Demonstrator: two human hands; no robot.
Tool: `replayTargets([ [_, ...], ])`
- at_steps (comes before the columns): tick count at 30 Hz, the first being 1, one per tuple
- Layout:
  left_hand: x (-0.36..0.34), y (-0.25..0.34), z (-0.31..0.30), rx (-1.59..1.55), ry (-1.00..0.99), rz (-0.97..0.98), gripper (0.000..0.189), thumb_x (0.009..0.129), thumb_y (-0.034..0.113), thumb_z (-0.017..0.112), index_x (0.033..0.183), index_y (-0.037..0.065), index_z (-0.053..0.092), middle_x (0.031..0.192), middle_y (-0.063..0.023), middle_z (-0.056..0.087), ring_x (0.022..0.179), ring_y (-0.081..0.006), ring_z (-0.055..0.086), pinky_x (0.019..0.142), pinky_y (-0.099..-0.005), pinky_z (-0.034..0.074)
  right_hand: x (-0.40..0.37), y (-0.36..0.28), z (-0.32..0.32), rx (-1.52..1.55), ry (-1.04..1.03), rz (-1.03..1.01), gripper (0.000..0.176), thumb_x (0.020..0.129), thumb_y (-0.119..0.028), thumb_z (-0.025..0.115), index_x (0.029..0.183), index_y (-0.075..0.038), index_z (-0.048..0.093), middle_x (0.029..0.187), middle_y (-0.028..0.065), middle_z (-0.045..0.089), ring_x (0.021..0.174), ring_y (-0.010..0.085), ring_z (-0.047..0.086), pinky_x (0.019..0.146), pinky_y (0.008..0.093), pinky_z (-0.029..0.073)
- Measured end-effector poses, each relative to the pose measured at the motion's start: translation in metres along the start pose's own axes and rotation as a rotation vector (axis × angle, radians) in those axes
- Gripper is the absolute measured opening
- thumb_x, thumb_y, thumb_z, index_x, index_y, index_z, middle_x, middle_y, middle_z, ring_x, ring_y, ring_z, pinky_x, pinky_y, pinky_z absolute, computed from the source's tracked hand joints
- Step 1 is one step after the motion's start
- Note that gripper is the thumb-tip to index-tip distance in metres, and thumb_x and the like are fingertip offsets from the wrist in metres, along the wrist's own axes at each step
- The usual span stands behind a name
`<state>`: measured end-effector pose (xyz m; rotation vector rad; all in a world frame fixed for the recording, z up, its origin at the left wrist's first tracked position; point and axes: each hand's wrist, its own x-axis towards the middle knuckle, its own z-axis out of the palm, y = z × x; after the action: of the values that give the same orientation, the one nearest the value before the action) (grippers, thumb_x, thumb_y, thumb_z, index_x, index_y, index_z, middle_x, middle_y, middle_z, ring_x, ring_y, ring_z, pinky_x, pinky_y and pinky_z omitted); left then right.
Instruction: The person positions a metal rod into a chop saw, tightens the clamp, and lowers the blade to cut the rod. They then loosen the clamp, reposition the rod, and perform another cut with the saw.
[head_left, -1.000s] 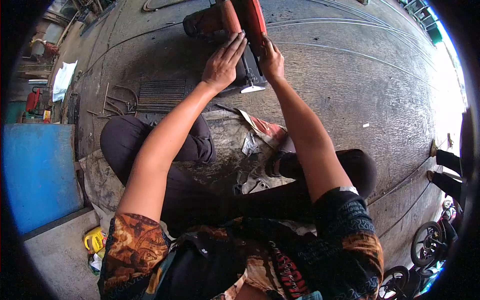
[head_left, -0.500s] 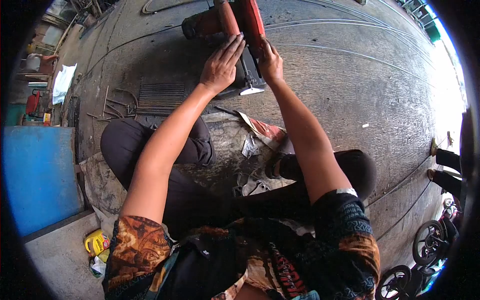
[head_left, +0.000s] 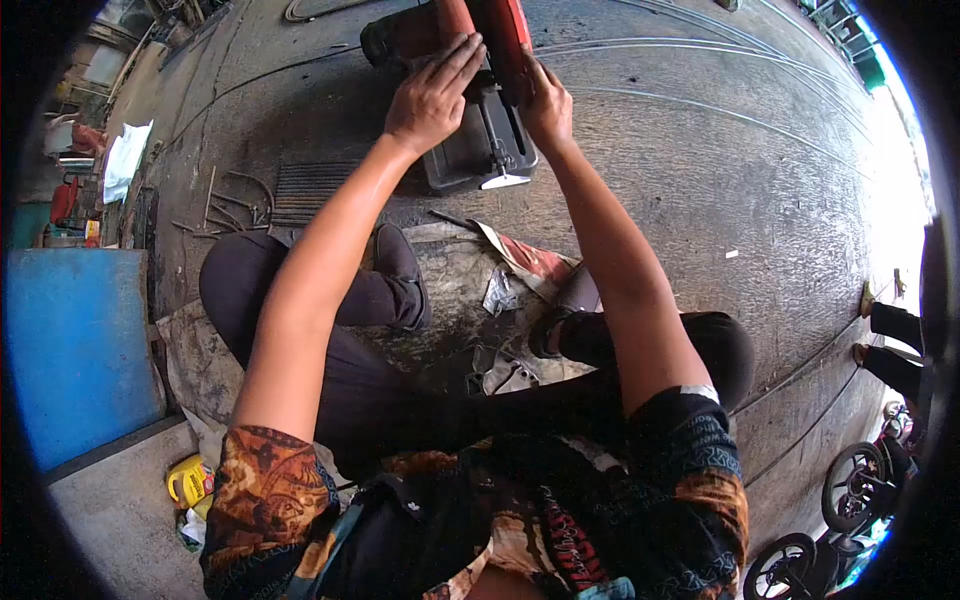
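Note:
A red and black power machine, which looks like a cut-off saw, stands on a dark base at the top centre. My left hand rests on its red arm, fingers stretched and lying close together. Against the side of the red guard is my right hand, with fingers extended and the thumb side hidden. A metal screw clamp with a pale plate at its end lies along the base, between and below my hands.
Dark rods lie left of the base. A red and beige cloth and metal pieces lie between my legs. Long rods cross the upper right. A blue panel is at left. Another person's legs and motorcycles are at right.
My left hand has shifted up and left along the red arm, and my right hand slightly right. More of the dark base and clamp shows between my forearms.

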<state>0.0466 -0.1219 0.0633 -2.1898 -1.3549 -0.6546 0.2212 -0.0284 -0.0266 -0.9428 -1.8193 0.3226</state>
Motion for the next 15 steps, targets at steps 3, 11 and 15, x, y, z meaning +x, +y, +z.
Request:
replayTargets([
  [3,0.012,-0.013,-0.001,0.016,0.030,0.025,0.069,0.080,0.003,0.055,0.146,0.014,0.041,0.151,-0.0016,0.039,0.136,-0.0191,0.042,0.106,-0.0330,0.044,0.013,-0.008,-0.005,-0.003,0.037,-0.030,0.045,0.091,-0.015,0.058,0.135,-0.019,0.055,0.106,0.0179,0.067,0.089,0.0395,0.066,0.075,0.0456,0.054],
  [11,0.045,-0.040,-0.010,-0.059,0.071,0.036,0.064,0.086,0.011,0.063,0.145,0.003,0.040,0.153,-0.0127,0.034,0.140,-0.0277,0.035,0.112,-0.0372,0.034,0.052,-0.027,-0.014,-0.047,-0.018,0.002,0.043,0.090,-0.015,0.059,0.133,-0.019,0.057,0.104,0.0196,0.068,0.088,0.0392,0.067,0.074,0.0449,0.054],
  [15,0.073,-0.062,-0.016,-0.006,0.129,0.005,0.065,0.083,0.015,0.069,0.141,0.002,0.044,0.151,-0.0118,0.037,0.139,-0.0280,0.037,0.111,-0.0366,0.036,0.095,-0.041,-0.020,-0.019,-0.184,0.194,0.047,0.087,-0.015,0.056,0.134,-0.020,0.055,0.098,0.0260,0.066,0.087,0.0465,0.063,0.068,0.0522,0.052],
])
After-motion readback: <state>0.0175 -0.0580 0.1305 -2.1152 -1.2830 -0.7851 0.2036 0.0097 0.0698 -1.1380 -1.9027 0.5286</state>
